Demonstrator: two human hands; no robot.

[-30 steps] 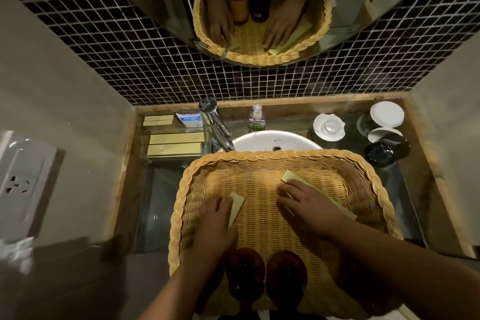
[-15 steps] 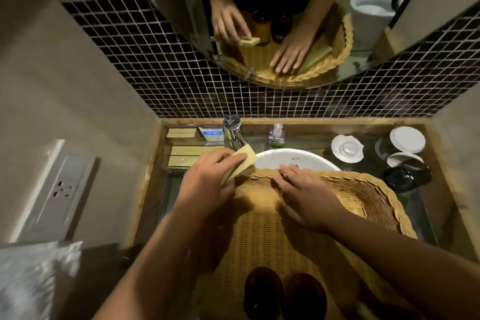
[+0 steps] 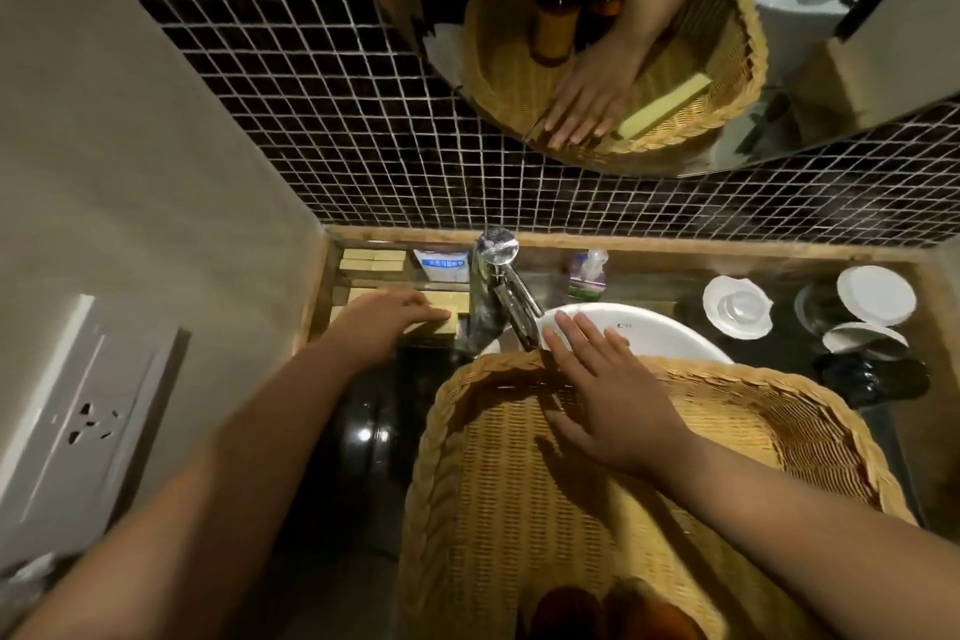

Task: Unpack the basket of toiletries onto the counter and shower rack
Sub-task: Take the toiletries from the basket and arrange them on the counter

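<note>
Our left hand [image 3: 387, 322] has its fingers [image 3: 431, 314] close together, pressing down on a small yellow box [image 3: 444, 322] just left of the tap [image 3: 501, 296]; whether they clamp it or only rest on top we can't tell. It lies on or against a stack of like yellow boxes [image 3: 371, 260] in the counter corner, further left of the tap & against the wall.

Our right hand [image 3: 613, 400] lies flat, fingers [image 3: 571, 338] spread & holding nothing, palm over the basket [image 3: 519, 509] rim just right of the tap, fingertips reaching past it above the white basin [image 3: 665, 327]. It looks to be steadying the basket.

Two brown bottles [image 3: 597, 613] sit at the basket's near end, well back from the tap. The mirror shows a long yellow box under/beside the right palm; not visible directly.

To do this step well, we judge: square the box w/ its neighbours, keep the wrist clear of the tap lever, let go only once it sits flat. Keep the right hand down so the basket, perched over the basin, doesn't tip. Cups & lids far right of the tap need no touch.
</note>
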